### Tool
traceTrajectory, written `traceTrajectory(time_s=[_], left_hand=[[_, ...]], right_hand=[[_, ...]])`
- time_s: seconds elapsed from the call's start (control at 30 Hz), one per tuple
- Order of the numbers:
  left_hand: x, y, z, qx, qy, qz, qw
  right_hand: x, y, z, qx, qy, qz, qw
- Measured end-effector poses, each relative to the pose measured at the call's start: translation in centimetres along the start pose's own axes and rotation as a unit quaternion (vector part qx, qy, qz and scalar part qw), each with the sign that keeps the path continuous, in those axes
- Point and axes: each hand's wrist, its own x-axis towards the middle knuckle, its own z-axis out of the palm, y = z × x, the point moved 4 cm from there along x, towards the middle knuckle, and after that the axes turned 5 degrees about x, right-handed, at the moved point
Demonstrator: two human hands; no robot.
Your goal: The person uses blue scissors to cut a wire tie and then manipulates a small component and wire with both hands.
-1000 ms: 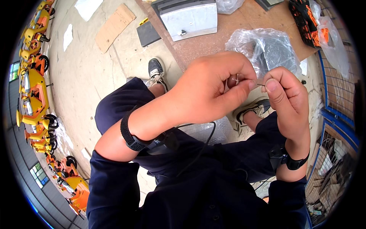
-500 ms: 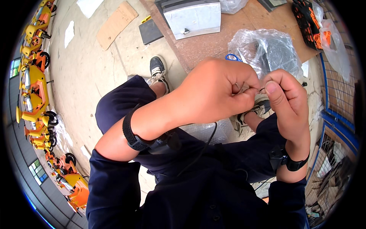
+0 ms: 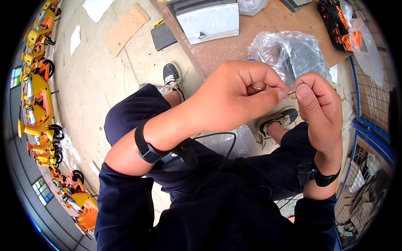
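I see my left hand (image 3: 243,100) and my right hand (image 3: 320,111) up close to each other, over the gap between my knees. The fingers of my left hand are curled in, with the thumb and first finger pinched nearly closed. The fingers of my right hand are pinched the same way. A thin, dark strand, like a bit of wire (image 3: 291,93), sits in the small gap between the two hands, and both pinches seem to have hold of it. It is too small for me to tell what is on its ends. A thin, shiny line (image 3: 257,88) shows inside the curl of my left hand.

Past my hands, a crinkly, clear plastic bag (image 3: 289,54) with something dark in it lies on a flat, brown board (image 3: 268,25). A boxy thing with a silver-grey front (image 3: 211,25) is on the board too. A flat, black square (image 3: 163,37) lies on the grey floor (image 3: 142,69), near a torn, brown piece of cardboard (image 3: 127,30).
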Motion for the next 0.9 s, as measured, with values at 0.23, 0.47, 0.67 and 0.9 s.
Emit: traceTrajectory(time_s=[0.23, 0.47, 0.67, 0.9], left_hand=[[-0.3, -0.5, -0.2, 0.158, 0.032, 0.114, 0.98], [-0.2, -1.0, -0.2, 0.166, 0.027, 0.106, 0.98], [0.0, -1.5, -0.2, 0.035, -0.008, 0.0, 0.999], [-0.3, -1.7, 0.1, -0.091, -0.042, -0.149, 0.984]], right_hand=[[0.2, -0.2, 0.6, -0.005, -0.017, 0.021, 1.0], [0.3, 0.0, 0.6, -0.025, -0.019, 0.025, 0.999], [0.6, 0.1, 0.1, -0.094, -0.026, -0.021, 0.995], [1.0, 0.8, -0.2, -0.098, -0.042, -0.057, 0.993]])
